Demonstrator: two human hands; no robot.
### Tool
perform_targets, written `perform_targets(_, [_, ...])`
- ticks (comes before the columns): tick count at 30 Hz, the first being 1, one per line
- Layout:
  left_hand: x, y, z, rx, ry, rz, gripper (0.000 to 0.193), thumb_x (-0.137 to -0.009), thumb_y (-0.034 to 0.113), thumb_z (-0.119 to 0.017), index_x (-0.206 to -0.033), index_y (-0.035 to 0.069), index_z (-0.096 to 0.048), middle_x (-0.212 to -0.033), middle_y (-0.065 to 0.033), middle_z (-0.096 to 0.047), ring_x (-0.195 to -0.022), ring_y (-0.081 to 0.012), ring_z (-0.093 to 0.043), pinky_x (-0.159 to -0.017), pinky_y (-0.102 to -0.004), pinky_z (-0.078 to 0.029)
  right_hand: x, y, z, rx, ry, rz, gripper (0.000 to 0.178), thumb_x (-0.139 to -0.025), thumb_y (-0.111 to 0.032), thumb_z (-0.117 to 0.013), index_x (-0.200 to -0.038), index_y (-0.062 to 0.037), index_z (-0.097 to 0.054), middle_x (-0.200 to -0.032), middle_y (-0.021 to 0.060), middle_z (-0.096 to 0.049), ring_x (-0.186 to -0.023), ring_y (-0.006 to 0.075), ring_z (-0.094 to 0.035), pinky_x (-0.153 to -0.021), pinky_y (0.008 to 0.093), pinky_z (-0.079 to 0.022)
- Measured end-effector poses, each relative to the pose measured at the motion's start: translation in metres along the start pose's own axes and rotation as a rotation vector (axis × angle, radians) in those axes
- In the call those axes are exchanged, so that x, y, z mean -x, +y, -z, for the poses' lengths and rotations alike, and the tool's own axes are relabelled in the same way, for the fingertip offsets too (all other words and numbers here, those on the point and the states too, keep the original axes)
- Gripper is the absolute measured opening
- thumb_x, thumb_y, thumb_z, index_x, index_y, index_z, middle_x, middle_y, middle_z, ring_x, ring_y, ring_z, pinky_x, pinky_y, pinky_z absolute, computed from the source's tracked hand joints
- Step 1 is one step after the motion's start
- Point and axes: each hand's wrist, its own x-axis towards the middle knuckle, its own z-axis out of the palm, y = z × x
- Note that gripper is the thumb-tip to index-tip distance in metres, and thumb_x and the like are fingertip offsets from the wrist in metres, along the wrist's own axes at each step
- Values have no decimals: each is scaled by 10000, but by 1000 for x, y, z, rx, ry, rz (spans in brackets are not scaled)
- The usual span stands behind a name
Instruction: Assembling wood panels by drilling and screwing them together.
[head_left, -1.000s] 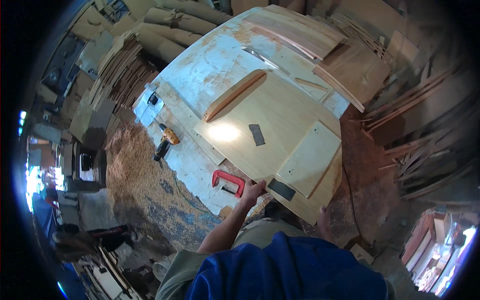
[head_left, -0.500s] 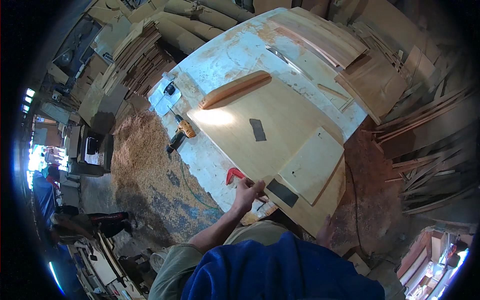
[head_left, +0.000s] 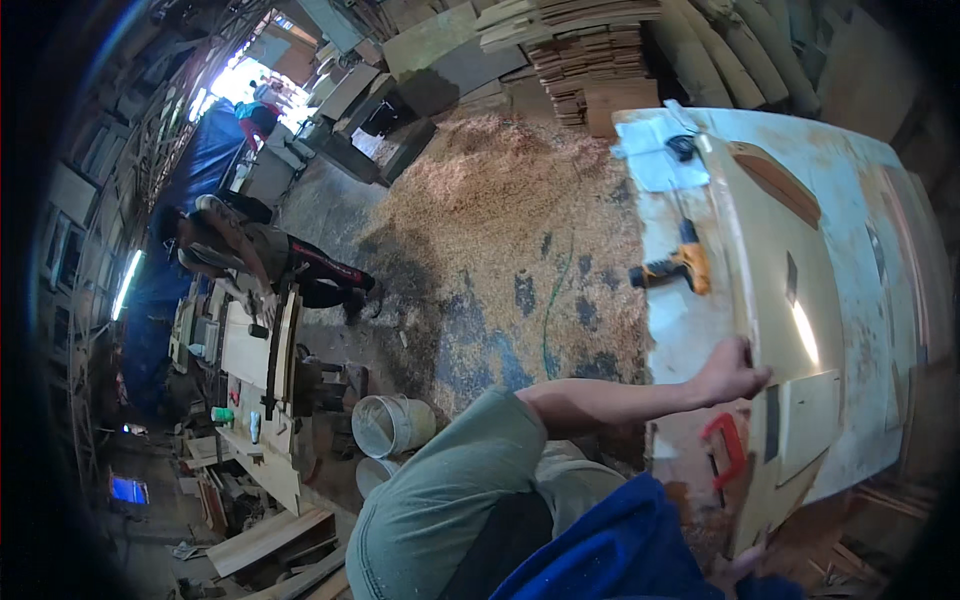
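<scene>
My left hand is closed at the left edge of a large plywood panel, its fingers curled against that edge. Close by, on the near side of the hand, a red C-clamp sits at the table's edge. My right hand is low in the picture at the panel's near end, with its fingers mostly hidden. A smaller pale board lies on the panel beside a dark rectangular patch. Farther up, a curved wooden piece rests on the panel.
A yellow-black cordless drill lies on the white-topped table left of the panel. Wood shavings cover the floor. Buckets stand left of my leg. At another bench, a co-worker bends over.
The view has swung left, bringing the co-worker's bench and the buckets into fuller sight. My left hand has moved farther along the panel edge, past the clamp.
</scene>
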Motion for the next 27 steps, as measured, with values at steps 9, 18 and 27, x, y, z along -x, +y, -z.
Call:
perform_targets(9, [-142, 37, 200, -430, 136, -251, 242, -700, 182, -645, -655, -50, -592, -557, -140, -602, -495, -247, -614, -517, -369, -509, 39, 204, -499, 64, 263, 112, 594, -818, -353, -620, -1296, -41, -456, -1326, 119, -451, -1172, 320, -463, -953, 388, -425])
perform_targets(18, [-361, 101, 327, -347, -195, -70, 305, -751, 225, -634, -693, -74, -621, -601, -167, -636, -552, -172, -654, -580, -303, -541, -177, 248, -710, -1, 430, 365, 238, -894, -230, -531, -1030, -34, -540, -805, 65, -614, -574, 173, -591, -471, 266, -491])
perform_targets(27, [-615, 172, 436, 202, -384, 116, 252, -860, 41, -534, -1096, -48, -543, -1035, -151, -585, -960, -195, -598, -777, -283, -527, -314, 173, -808, -90, 319, 408, 379, -904, -294, -546, -1182, -39, -512, -1046, 82, -621, -883, 188, -628, -744, 315, -512])
